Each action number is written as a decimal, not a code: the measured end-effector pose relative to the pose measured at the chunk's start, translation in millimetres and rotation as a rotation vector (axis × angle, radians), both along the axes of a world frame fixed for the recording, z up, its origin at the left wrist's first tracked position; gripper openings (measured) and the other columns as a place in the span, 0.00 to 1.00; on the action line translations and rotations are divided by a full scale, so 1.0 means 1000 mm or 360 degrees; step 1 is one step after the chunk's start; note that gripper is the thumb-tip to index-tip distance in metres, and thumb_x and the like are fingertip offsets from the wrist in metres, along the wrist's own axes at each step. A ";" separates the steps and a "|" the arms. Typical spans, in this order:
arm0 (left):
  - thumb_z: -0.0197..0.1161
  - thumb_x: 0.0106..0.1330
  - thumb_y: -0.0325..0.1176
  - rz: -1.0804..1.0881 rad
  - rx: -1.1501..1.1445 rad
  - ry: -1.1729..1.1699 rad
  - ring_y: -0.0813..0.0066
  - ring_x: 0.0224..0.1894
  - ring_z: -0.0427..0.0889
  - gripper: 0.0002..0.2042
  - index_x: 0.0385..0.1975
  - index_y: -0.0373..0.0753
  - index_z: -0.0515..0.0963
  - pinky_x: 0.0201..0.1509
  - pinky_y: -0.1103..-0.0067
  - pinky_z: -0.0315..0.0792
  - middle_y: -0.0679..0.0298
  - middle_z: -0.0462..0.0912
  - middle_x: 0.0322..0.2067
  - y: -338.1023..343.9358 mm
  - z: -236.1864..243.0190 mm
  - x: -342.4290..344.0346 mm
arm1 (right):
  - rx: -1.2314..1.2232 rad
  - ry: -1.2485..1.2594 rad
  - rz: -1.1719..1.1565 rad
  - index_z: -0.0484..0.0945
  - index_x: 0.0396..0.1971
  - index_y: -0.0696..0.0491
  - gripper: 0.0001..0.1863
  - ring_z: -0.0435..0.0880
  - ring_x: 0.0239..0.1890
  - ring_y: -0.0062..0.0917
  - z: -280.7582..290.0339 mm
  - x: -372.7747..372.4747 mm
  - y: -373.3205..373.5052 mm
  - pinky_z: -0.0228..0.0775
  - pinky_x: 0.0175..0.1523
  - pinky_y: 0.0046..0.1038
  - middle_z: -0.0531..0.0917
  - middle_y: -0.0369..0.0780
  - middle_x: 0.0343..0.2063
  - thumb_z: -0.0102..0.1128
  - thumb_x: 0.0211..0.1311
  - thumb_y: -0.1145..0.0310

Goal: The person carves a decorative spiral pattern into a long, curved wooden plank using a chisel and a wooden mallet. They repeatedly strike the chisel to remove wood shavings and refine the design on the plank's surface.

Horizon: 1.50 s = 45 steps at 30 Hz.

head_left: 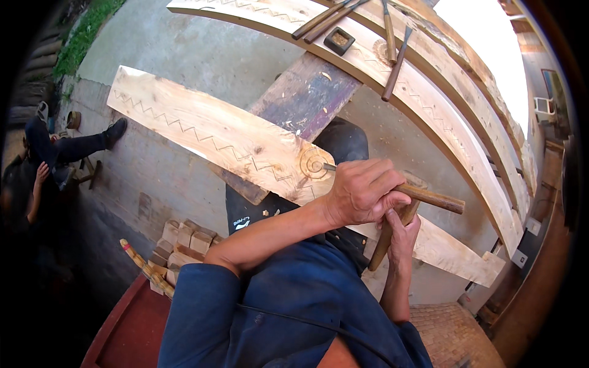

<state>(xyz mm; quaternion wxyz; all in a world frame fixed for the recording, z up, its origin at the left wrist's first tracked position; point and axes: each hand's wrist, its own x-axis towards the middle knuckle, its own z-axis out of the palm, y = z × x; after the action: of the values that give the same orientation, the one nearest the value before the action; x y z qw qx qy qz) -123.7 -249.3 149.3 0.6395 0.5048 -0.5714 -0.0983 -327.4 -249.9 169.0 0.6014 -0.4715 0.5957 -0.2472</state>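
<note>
My left hand (365, 191) is closed around a wood-handled chisel (438, 199). Its metal tip meets a spiral carving (315, 162) on a long pale plank (215, 129), and the handle's end sticks out to the right. Zigzag lines run along the plank to the left of the spiral. Just below the chisel handle, my right hand (402, 236) grips a thick, dark wooden stick-like tool (381, 245), held at a slant; its full shape is partly hidden by my fingers. The two hands are close together.
A dark board (307, 92) supports the plank. Long beams (423, 92) curve along the right, carrying several chisels (397, 64) and a small black box (338, 40). Wood blocks (184, 242) lie lower left, near a red surface (132, 331). Another person (67, 147) sits far left.
</note>
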 end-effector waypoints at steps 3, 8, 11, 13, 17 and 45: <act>0.75 0.70 0.48 0.0027 -0.0014 0.0012 0.61 0.24 0.81 0.18 0.38 0.39 0.81 0.25 0.70 0.71 0.62 0.76 0.25 0.000 0.000 0.000 | -0.0011 0.0006 -0.0006 0.82 0.51 0.60 0.14 0.85 0.31 0.21 0.001 0.001 0.000 0.77 0.37 0.26 0.86 0.38 0.32 0.71 0.72 0.69; 0.75 0.70 0.48 0.0081 -0.0043 0.0044 0.61 0.24 0.80 0.18 0.39 0.39 0.81 0.25 0.70 0.71 0.61 0.76 0.25 -0.001 -0.008 0.000 | -0.0006 0.0028 0.0023 0.81 0.50 0.60 0.13 0.85 0.30 0.22 0.000 0.001 -0.001 0.77 0.37 0.26 0.86 0.39 0.32 0.70 0.72 0.69; 0.75 0.70 0.48 0.0093 -0.0054 0.0061 0.61 0.24 0.80 0.18 0.39 0.39 0.80 0.25 0.69 0.70 0.61 0.76 0.26 0.000 -0.009 0.000 | -0.0018 0.0035 0.0014 0.80 0.47 0.60 0.11 0.84 0.28 0.24 0.000 0.002 0.000 0.76 0.36 0.26 0.85 0.40 0.31 0.67 0.71 0.71; 0.75 0.70 0.47 0.0101 -0.0052 0.0062 0.60 0.24 0.80 0.18 0.39 0.39 0.80 0.25 0.69 0.70 0.61 0.77 0.26 0.001 -0.008 0.000 | -0.0029 0.0033 0.0025 0.80 0.47 0.60 0.10 0.83 0.28 0.24 0.001 0.003 -0.001 0.76 0.36 0.27 0.85 0.40 0.31 0.67 0.72 0.71; 0.72 0.74 0.50 0.0165 -0.0102 0.0129 0.61 0.23 0.78 0.19 0.39 0.38 0.79 0.25 0.69 0.69 0.61 0.77 0.26 0.002 -0.008 0.003 | -0.0114 0.0291 0.0149 0.82 0.53 0.62 0.18 0.86 0.37 0.23 0.002 -0.013 -0.005 0.79 0.46 0.28 0.87 0.39 0.36 0.74 0.68 0.70; 0.68 0.75 0.46 0.0128 -0.0109 0.0186 0.58 0.29 0.79 0.16 0.43 0.38 0.77 0.32 0.67 0.73 0.61 0.76 0.30 0.023 -0.006 0.005 | -0.1917 0.1012 0.0250 0.79 0.67 0.62 0.32 0.89 0.59 0.30 0.124 -0.001 -0.050 0.84 0.64 0.35 0.87 0.45 0.62 0.78 0.62 0.82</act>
<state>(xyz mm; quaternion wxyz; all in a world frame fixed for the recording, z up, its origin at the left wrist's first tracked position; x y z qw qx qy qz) -118.9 -226.3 143.0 0.6922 0.4986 -0.5153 -0.0821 -328.2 -299.8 293.3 0.0463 -0.8153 0.4660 -0.3406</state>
